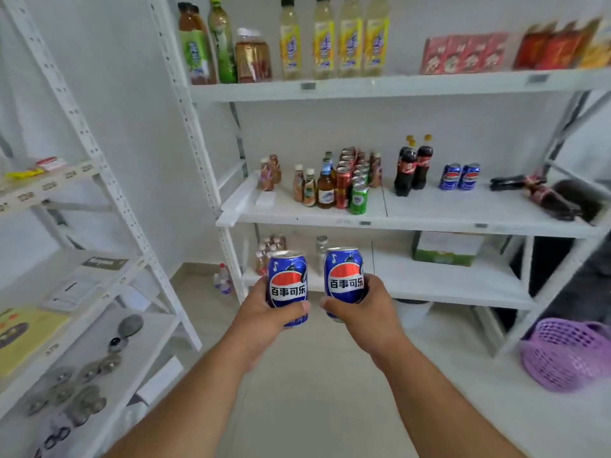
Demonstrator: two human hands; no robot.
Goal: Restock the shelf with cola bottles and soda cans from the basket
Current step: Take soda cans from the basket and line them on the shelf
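Purple basket [562,355] contents hidden; fallen cola bottles [542,195] blurred.

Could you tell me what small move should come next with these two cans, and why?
Probably lift both hands toward the middle shelf: the left hand and right hand each hold a blue can, and two matching cans already stand there with bare space beside them.

Middle shelf [429,219]: two cola bottles [411,170] stand upright toward the back, right of centre; two soda cans [459,176] stand just right of them, side by side; two more cola bottles [535,193] lie on their sides near the right edge.
Held cans: left can [287,285] in the left hand [271,312], right can [344,282] in the right hand [360,305], side by side before the shelf.
Basket [562,355]: on the floor, lower right, before the shelf's right post.
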